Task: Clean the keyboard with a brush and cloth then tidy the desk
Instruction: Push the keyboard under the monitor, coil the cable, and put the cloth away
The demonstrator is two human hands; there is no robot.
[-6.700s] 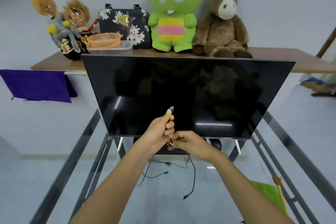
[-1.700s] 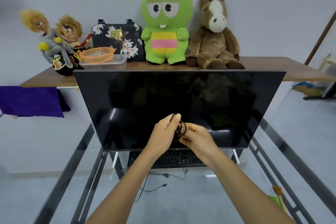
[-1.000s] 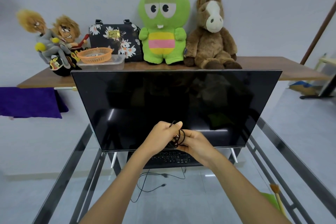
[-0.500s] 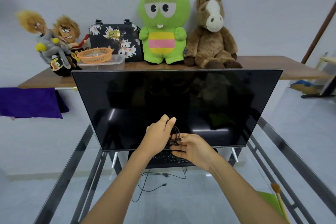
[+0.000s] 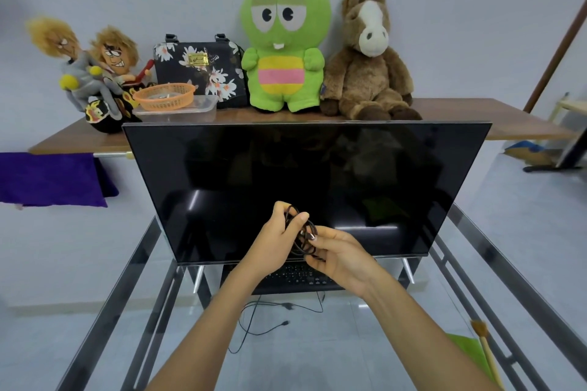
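Head view: coiling the black cable, frame centre.
Left hand grips the limp, springy loops; right hand pinches the plug end.

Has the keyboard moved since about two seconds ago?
Cannot tell for sure, but it appears not. The keyboard lies under the monitor's bottom edge between its stand legs as before; the small frame shifts match head-camera motion.
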